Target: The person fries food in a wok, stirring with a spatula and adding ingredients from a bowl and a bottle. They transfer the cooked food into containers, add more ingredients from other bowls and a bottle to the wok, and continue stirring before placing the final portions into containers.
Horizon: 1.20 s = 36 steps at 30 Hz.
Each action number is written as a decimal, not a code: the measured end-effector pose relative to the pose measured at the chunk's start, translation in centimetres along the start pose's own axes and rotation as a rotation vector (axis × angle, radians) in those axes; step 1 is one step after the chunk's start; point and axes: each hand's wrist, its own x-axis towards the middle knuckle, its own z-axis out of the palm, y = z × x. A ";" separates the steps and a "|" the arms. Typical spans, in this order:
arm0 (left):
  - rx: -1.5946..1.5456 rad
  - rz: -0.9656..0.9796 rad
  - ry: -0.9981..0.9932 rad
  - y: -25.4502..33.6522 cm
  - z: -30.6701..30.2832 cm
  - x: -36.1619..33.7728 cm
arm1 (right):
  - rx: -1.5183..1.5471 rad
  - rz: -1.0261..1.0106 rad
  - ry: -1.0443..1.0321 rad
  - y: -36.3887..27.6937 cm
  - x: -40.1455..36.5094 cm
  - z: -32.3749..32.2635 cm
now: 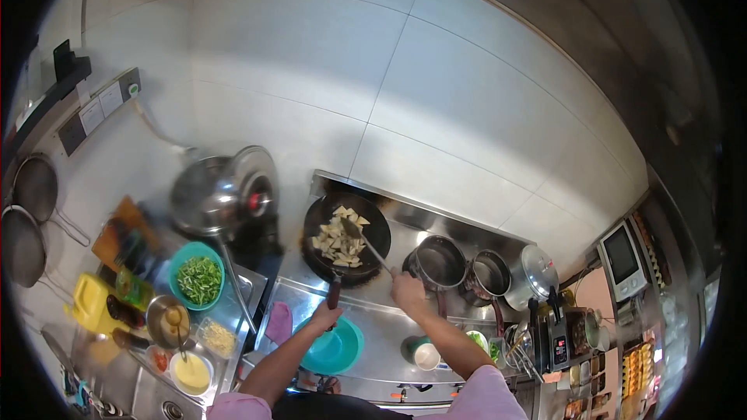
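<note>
A dark frying pan [313, 243] sits on the stove and holds pale, wedge-like cut pieces of food [336, 246]. My left hand [325, 316] is closed around the pan's brown handle, on the near side. Farther right, my right hand [407, 291] grips the long handle of a spatula [375, 252]. Its dark head lies among the food pieces, toward the right of the pan. Below my left hand, a turquoise basin [342, 351] rests on the steel counter, with a pink cloth [278, 322] to its left.
Two saucepans [440, 263] and a lidded silver pot stand right of the pan. To the left are a large steel pot [201, 194], a turquoise bowl of chopped greens [198, 278], a yellow jug [93, 303] and a bowl of yellow liquid [191, 374]. A white cup [426, 356] stands near the front.
</note>
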 end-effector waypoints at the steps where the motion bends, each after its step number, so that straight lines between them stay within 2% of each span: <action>1: 0.022 0.000 0.047 1.0 -0.2 -1.1 | -0.009 0.008 0.010 0.2 0.2 -0.5; 2: 0.046 0.000 0.093 1.7 -0.4 -1.6 | -0.016 0.017 0.019 0.3 0.8 -1.4; 6: 0.039 0.001 0.032 2.1 -2.0 -1.8 | 0.000 0.026 0.124 -0.5 3.2 -2.2; 9: 0.024 -0.006 0.043 1.4 -1.9 -1.3 | 0.033 -0.021 0.129 -0.9 5.9 1.8; 12: 0.088 0.008 0.087 1.3 -1.7 -1.2 | 0.132 -0.127 0.081 -1.0 4.6 4.2; 15: 0.080 0.001 0.092 1.1 -1.6 -1.3 | 0.134 -0.119 -0.225 -1.1 1.3 -2.3; 20: 0.066 0.004 0.114 0.8 -0.6 -1.3 | -0.075 -0.214 -0.240 2.1 -2.7 -13.0; 21: 0.061 0.010 0.118 0.6 -0.4 -1.1 | -0.118 -0.220 -0.226 2.5 -3.1 -14.3; 25: 0.089 -0.008 0.124 0.5 0.3 -0.9 | -0.183 -0.273 -0.383 3.5 -2.5 -16.6; 27: 0.098 -0.003 0.139 0.5 0.6 -0.9 | -0.183 -0.316 -0.412 2.9 -1.7 -15.4; 29: 0.095 0.015 0.153 0.5 0.9 -1.0 | -0.105 -0.329 -0.340 3.7 0.8 -7.4; 33: 0.121 0.001 0.168 -0.7 1.1 0.0 | 0.164 -0.070 -0.175 -0.1 0.1 1.7; 36: 0.134 0.002 0.166 -0.5 1.0 -0.4 | 0.296 -0.055 -0.064 -1.3 -0.5 4.3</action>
